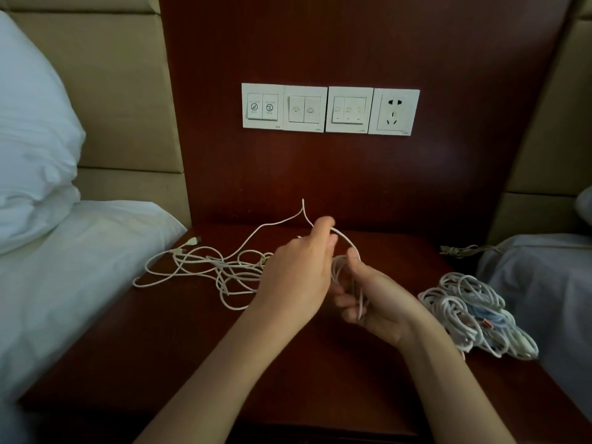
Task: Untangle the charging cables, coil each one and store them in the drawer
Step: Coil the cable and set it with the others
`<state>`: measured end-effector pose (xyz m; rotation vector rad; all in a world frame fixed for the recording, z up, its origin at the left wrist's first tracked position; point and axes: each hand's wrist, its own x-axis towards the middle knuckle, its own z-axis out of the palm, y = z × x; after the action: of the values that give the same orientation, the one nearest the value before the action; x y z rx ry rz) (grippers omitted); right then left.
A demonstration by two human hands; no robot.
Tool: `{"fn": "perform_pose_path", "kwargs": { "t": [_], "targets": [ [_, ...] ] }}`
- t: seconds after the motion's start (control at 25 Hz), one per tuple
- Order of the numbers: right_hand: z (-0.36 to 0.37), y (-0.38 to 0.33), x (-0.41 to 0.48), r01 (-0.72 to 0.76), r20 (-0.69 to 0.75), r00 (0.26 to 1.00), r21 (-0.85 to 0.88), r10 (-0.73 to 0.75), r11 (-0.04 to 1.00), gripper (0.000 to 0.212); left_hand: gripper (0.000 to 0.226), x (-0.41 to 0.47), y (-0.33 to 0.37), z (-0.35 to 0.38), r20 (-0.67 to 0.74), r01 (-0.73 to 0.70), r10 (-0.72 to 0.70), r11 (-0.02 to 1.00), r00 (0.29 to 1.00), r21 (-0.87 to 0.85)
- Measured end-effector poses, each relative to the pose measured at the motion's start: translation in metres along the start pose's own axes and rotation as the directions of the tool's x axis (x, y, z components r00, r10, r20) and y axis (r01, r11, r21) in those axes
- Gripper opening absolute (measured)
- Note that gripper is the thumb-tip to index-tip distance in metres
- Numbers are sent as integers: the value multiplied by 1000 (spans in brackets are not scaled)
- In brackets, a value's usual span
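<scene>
Dark red-brown wooden nightstand (160,341), top glossy.

Left half, toward back edge: loose tangle of white charging cables (221,267), loops overlapping, spread from near the left edge to the middle. A white USB plug (193,241) lies at the back left corner. One white cable (272,224) rises off the tangle, clear of the top.

Right edge, middle to front: heap of coiled white cables (474,312), piled on one another; small orange connector (487,323) shows within.

Back right corner: thin grey cord (461,250), bunched.
</scene>
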<state>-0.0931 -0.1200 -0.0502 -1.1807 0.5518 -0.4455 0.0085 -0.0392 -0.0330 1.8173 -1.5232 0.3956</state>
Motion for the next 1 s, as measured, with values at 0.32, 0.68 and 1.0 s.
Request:
{"fn": "perform_pose_path", "kwargs": {
  "t": [0.32,0.68,1.0],
  "targets": [
    [-3,4,5,216,-112,970,-17,-216,976,40,25,0,-23,15,35,-13,23,967,999,-255],
    [-1,0,6,261,36,954,381,-297,887,45,29,2,-15,14,413,514,-306,525,858,-678],
    [2,-5,10,400,-175,916,468,-361,788,49,30,-4,-10,15,468,487,-174,505,866,-712]
  ]
}}
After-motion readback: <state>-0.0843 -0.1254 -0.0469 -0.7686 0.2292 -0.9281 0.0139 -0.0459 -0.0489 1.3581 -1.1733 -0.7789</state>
